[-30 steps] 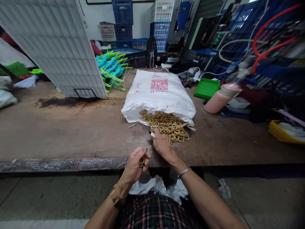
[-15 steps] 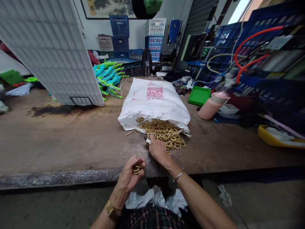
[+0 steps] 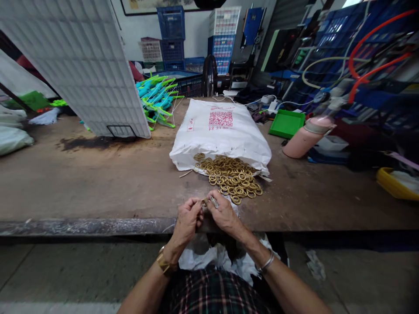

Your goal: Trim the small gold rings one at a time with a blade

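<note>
Close together over the table's front edge, my two hands almost meet at the fingertips. My left hand (image 3: 190,219) is closed, pinching a brass-coloured ring (image 3: 203,201); any other rings in its palm are hidden. My right hand (image 3: 225,214) is closed too, its fingers at the same ring. A small pale, shiny piece (image 3: 214,201) shows between its thumb and fingers, too small to name. Just beyond lies a heap of brass-coloured rings (image 3: 234,176), spilling from the open mouth of a white woven sack (image 3: 199,144) with red print.
A tall white ribbed panel (image 3: 98,74) stands at left beside green and turquoise plastic pieces (image 3: 159,100). On the right are a green tray (image 3: 286,123), a pink bottle (image 3: 303,141) and a yellow tray (image 3: 393,185). Stacked crates (image 3: 172,39) stand behind the brown table (image 3: 81,183).
My right hand has drawn back from the ring heap to my left hand. My left hand has risen slightly and turned, its fingers now pinching a ring. The whole view has shifted a little.
</note>
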Tool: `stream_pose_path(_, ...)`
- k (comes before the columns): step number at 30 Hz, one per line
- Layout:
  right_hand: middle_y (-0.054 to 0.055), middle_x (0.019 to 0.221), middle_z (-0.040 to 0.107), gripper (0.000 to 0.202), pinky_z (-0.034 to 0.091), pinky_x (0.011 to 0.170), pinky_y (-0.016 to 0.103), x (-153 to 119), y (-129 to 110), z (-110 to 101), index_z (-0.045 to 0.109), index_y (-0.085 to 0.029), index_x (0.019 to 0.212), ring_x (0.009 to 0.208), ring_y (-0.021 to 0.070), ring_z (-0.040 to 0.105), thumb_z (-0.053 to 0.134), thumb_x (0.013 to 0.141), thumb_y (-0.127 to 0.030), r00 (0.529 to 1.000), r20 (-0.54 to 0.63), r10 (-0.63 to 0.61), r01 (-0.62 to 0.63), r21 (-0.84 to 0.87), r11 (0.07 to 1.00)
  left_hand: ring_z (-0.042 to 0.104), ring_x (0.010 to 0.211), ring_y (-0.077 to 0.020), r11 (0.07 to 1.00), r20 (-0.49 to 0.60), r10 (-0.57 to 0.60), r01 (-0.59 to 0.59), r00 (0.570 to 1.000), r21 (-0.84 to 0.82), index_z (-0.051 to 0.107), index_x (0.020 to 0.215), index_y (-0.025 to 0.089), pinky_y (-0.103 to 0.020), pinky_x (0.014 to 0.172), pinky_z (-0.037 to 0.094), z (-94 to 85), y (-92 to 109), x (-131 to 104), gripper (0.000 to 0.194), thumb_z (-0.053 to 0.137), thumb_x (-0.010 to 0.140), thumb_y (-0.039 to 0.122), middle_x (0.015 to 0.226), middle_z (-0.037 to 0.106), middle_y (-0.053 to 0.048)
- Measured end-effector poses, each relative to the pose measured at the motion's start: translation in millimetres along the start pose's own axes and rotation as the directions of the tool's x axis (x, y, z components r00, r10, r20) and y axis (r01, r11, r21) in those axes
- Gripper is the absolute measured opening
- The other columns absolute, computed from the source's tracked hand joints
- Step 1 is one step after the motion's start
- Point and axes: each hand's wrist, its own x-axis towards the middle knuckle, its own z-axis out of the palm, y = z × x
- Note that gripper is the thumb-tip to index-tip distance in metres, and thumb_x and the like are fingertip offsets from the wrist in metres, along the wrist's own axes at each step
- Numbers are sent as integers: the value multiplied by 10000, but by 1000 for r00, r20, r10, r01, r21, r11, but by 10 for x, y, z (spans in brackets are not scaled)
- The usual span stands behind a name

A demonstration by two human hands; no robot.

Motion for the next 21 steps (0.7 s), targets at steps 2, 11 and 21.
stream_pose_path(2, -37, 630, 474, 209, 350, 570, 219, 10, -15, 8, 464, -196, 764, 588, 106, 454, 399, 818, -386, 998, 14, 60, -61, 88, 994, 379, 397, -30, 998, -18, 37, -35, 999, 59, 506, 757, 159, -132, 356, 242, 2, -1, -20, 334, 596, 692, 474, 504, 445, 70)
stream_pose_path(11, -65, 533, 397, 253, 290, 509, 212, 30, 46, 63, 408, -195, 607, 518, 85, 369, 408, 780, -380, 984, 27, 174, -176, 121, 977, 392, 389, -30, 996, 49, -20, 16, 999, 86, 514, 787, 168, -134, 350, 232, -23, -47, -56, 342, 583, 691, 489, 530, 461, 68)
stream_pose_path(21, -56, 543, 426, 208, 310, 528, 212, 6, -23, 19, 446, -192, 620, 533, 92, 400, 391, 772, -323, 988, 47, 147, -153, 155, 976, 393, 403, -23, 999, 146, -47, 49, 988, -11, 464, 729, 168, -138, 356, 229, -17, -47, -93, 322, 577, 709, 469, 562, 469, 62)
